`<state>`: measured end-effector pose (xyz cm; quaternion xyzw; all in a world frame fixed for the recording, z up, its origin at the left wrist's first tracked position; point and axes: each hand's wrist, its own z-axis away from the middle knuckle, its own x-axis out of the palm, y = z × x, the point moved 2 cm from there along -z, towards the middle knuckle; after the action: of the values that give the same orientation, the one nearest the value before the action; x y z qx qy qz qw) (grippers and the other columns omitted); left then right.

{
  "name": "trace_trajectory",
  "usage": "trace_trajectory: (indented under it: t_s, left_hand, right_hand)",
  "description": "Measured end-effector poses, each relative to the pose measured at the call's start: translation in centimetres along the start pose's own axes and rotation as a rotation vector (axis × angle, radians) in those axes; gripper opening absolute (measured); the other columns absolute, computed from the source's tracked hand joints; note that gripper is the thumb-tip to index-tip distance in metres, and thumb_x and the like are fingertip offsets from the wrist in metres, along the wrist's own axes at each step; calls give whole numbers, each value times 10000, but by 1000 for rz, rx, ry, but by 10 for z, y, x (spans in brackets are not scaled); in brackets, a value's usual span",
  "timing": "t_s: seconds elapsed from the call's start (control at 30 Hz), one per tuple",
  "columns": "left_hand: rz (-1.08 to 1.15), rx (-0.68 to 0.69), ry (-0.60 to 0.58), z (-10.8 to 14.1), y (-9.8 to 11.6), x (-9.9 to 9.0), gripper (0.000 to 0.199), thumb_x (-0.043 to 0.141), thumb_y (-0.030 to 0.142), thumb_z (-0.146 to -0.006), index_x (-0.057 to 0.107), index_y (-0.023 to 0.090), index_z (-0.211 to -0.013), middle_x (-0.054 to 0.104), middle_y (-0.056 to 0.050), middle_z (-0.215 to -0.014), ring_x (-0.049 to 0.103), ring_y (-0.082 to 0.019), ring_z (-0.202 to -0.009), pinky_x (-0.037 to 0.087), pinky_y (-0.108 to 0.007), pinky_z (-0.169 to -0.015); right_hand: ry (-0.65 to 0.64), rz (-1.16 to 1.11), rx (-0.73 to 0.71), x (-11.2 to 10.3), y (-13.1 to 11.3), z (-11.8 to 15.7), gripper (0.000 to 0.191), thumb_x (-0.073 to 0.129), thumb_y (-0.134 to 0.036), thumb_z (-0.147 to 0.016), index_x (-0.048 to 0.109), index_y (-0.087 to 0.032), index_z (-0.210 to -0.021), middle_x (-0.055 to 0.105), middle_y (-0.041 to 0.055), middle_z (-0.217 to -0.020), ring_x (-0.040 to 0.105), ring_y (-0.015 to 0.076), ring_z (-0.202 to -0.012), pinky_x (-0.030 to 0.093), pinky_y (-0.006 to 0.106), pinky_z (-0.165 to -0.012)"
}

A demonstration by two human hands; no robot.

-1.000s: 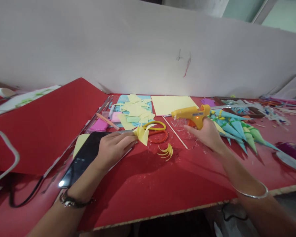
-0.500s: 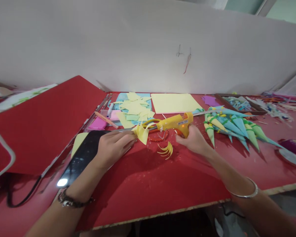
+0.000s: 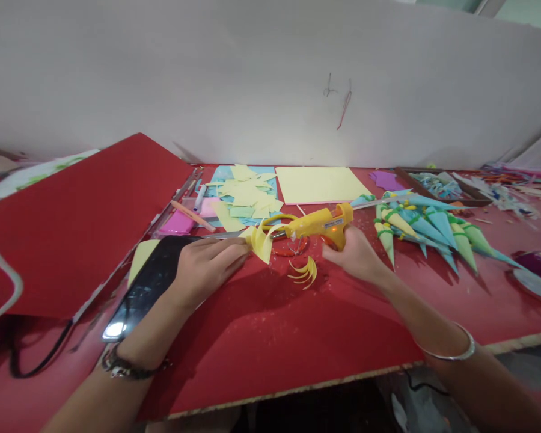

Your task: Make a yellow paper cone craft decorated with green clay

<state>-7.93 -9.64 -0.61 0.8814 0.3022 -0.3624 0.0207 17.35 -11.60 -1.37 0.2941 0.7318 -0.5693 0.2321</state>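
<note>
My left hand (image 3: 210, 264) pinches a curled yellow paper piece (image 3: 261, 243) at its left end, above the red tabletop (image 3: 270, 337). Closed around the handle of a yellow glue gun (image 3: 313, 223) is my right hand (image 3: 356, 255). The gun's nozzle points left and is at the paper piece; whether they touch is hard to tell. A glue stick (image 3: 383, 201) sticks out of the gun's back. Another curled yellow paper piece (image 3: 305, 273) lies on the table below the gun. Scissors with yellow handles (image 3: 275, 221) lie partly hidden behind the gun.
A black phone (image 3: 148, 288) lies under my left forearm. Behind are cut yellow papers (image 3: 247, 195) and a pale yellow sheet (image 3: 320, 185). Paper cones (image 3: 433, 225) are piled right, near a tray of scraps (image 3: 446, 187). A red board (image 3: 85, 228) leans at left.
The view has shifted slightly. Both hands keep their holds, with the glue gun and the paper piece in nearly the same place.
</note>
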Motion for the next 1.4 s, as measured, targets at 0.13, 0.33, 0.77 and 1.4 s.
trace_trajectory:
  t_s: [0.13,0.33,0.77,1.4]
  left_hand:
    - [-8,19,8,0,0,0,46,518,181,-803,555,207,-792,706,6,-748,663,-145,-692,499,-227,-591]
    - [-13,36,10,1,0,0,41,527,179,-797,559,204,-794,707,0,-758,662,-146,-705,508,-229,-617]
    - [-2,9,-29,0,0,0,77,516,178,-798,577,225,-795,711,7,-796,663,-149,-750,516,-236,-654]
    - [78,-111,-6,-6,1,2,166,466,203,-824,550,195,-682,695,3,-694,656,-118,-647,470,-182,-559]
  right_hand:
    - [9,8,-5,0,0,0,142,499,-250,-613,383,-185,-562,322,-70,-477,274,55,-428,235,197,-386]
    - [16,36,3,-1,1,-1,159,501,-249,-609,369,-187,-546,308,-71,-473,261,54,-432,223,204,-396]
    - [29,107,9,0,2,-2,166,501,-279,-636,404,-182,-542,355,-59,-463,316,64,-413,240,207,-401]
    - [90,644,127,-51,70,4,312,380,-285,-817,508,-86,-1020,617,169,-955,581,269,-889,428,331,-749]
